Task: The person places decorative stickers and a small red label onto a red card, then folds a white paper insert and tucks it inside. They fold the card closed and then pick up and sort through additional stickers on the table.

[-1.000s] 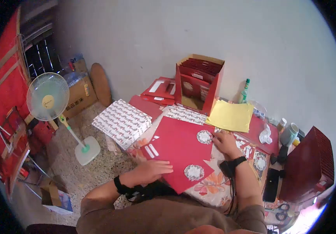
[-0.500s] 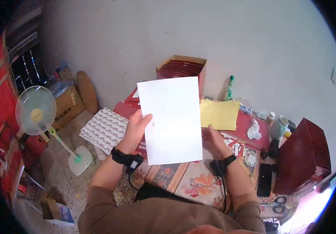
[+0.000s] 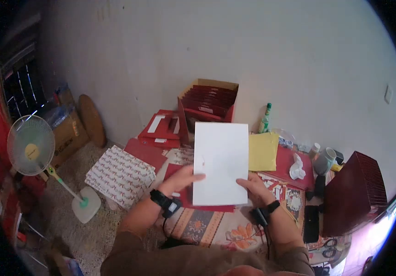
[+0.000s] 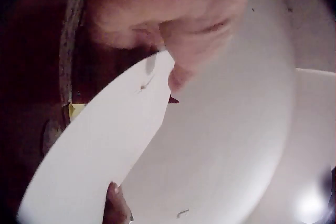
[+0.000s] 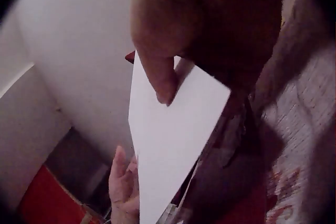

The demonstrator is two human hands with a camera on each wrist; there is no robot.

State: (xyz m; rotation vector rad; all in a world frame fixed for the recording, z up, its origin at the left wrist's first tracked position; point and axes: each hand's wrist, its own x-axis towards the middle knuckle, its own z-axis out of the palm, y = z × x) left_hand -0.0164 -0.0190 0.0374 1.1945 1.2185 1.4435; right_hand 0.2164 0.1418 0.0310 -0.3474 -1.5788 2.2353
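A white rectangular sheet (image 3: 221, 161) is held up over the table in the head view. My left hand (image 3: 178, 180) grips its lower left edge, thumb on the white face. At the lower right edge my right hand (image 3: 256, 188) pinches it, thumb in front and the other fingers hidden behind. In the left wrist view the sheet (image 4: 105, 134) runs down from the left hand (image 4: 173, 19). The right wrist view has the right thumb lying across the sheet (image 5: 168, 145), below the right hand (image 5: 173, 24). Red card (image 3: 207, 208) shows beneath it.
Behind stands an open box of red folders (image 3: 209, 99). Patterned sheets (image 3: 120, 177) lie left; a yellow sheet (image 3: 263, 152), green bottle (image 3: 265, 118), crumpled tissue (image 3: 297, 168) and mug (image 3: 325, 161) are right. A dark red box (image 3: 352, 195) stands far right; a fan (image 3: 31, 146) is on the floor.
Both hands left the red card on the table, and the left raised a white sheet. Since then the sheet has moved lower and rightward, and the right hand has taken hold of its edge.
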